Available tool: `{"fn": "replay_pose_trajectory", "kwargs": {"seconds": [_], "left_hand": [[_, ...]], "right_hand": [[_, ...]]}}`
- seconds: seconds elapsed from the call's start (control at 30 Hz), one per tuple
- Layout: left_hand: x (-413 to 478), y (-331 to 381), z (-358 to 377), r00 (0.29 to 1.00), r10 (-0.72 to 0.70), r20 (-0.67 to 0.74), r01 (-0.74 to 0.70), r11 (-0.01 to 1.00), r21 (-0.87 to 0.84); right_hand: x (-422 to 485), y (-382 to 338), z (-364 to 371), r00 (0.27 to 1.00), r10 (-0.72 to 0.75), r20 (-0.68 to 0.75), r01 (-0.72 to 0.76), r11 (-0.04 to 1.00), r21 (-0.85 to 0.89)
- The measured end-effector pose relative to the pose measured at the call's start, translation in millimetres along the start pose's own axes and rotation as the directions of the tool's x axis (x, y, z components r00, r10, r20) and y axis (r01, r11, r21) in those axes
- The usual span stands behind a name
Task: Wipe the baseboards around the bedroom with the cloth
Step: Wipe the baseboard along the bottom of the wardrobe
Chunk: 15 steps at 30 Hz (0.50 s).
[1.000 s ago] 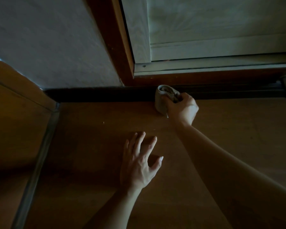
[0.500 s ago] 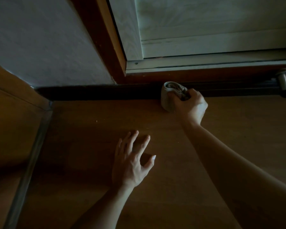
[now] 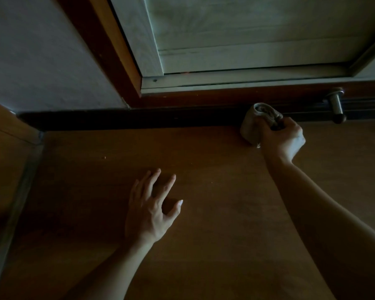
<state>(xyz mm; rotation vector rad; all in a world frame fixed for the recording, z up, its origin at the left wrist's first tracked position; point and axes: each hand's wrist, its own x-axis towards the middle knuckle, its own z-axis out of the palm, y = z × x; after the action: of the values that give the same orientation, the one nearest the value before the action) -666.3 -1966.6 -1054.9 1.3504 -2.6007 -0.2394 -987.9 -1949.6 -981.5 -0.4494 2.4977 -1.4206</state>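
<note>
My right hand (image 3: 283, 137) is closed tight around a bunched, pale grey cloth (image 3: 252, 126), fingers curled over its rolled top and knuckles turned up toward the camera, in a dim bedroom. The cloth sits at the far edge of the wooden floor (image 3: 214, 224), right of centre, pressed into the line where the boards meet the dark baseboard (image 3: 139, 121); its lower fold touches the floor and its upper roll lies against the baseboard's face. The baseboard runs as one dark band along that far edge, from the left corner to the right side of the view. Just to the right of the cloth a short metal door stop (image 3: 336, 107) with a dark rubber tip juts out from the baseboard, near my knuckles but apart from them. My left hand (image 3: 149, 211) is open, its fingers spread and nearly straight, planted on the floor nearer to me and well to the left of the cloth; I cannot tell whether the palm lies flat or is lifted. Both forearms are bare. Above the baseboard stand a pale plastered wall (image 3: 41, 61) on the left, a reddish-brown wooden frame (image 3: 108, 46) slanting up beside it, and a light panelled door (image 3: 247, 29) set within. A grey metal strip (image 3: 11, 213) runs along the floor's left edge.
</note>
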Motion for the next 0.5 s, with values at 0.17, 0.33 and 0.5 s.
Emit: {"fn": "replay_pose_trajectory", "kwargs": {"seconds": [0.17,0.33,0.5], "left_hand": [[0.6,0.4,-0.2,1.0,0.006,-0.013,-0.006,1.0,0.006],[0.3,-0.3,2.1,1.0,0.01,-0.022,-0.01,1.0,-0.006],[0.0,-0.6,3.3,0.999,0.017,-0.041,-0.017,1.0,-0.008]], "right_hand": [[2.6,7.8,-1.6,0.99,0.099,-0.102,-0.096,0.995,0.029],[-14.1,-1.7,19.5,0.981,0.183,-0.07,-0.174,0.978,0.117],[-36.1,-13.2,45.7,0.984,0.177,-0.007,-0.174,0.976,0.133]]}}
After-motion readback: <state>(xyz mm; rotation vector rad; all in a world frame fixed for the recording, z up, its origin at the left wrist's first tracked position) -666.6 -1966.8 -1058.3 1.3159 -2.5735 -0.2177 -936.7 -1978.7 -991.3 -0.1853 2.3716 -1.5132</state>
